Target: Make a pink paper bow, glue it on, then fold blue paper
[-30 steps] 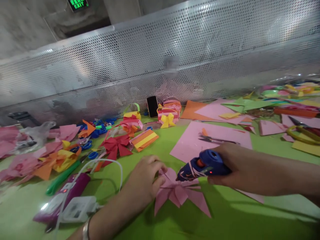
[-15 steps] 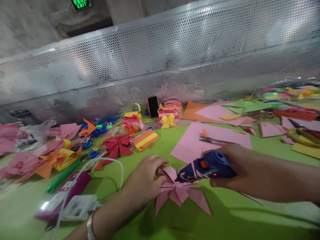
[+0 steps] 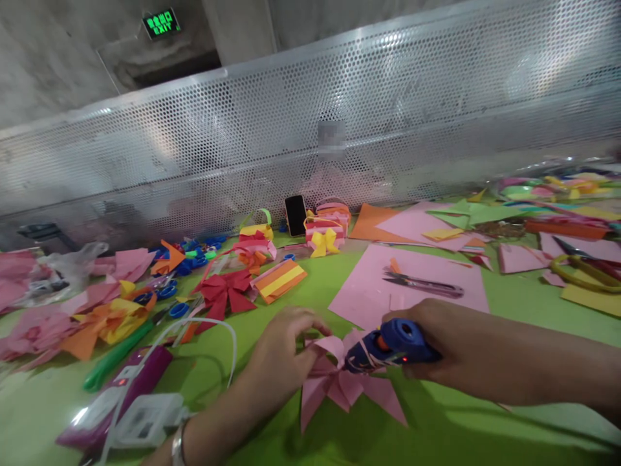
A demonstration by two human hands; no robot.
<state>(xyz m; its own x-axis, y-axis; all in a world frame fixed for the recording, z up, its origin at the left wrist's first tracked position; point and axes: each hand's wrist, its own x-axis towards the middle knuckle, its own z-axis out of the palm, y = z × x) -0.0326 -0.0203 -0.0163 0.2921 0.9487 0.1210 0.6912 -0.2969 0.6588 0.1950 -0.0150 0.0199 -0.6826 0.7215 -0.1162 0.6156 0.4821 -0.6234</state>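
Note:
A pink folded-paper bow (image 3: 347,385) with pointed tails lies on the green table cover, low in the middle of the view. My left hand (image 3: 286,349) pinches a curled loop at the bow's left side between thumb and fingers. My right hand (image 3: 427,336) is wrapped round a blue hot glue gun (image 3: 388,346), which has a small red light and a pinkish band around its body. The glue gun's nozzle points left into the bow's middle; its very tip is hidden among the folds.
Behind the bow lies a pink sheet (image 3: 359,285) with thread snips (image 3: 424,285) on it. At the left are a purple power strip (image 3: 140,388), a white charger (image 3: 148,417) with a cable, and a red bow (image 3: 228,291). Yellow-handled scissors (image 3: 582,272) lie right. A perforated metal panel (image 3: 272,129) stands behind.
The glue gun's nozzle has moved slightly left and down, deeper into the bow's middle. My left hand stays on the bow. The whole view has shifted a little.

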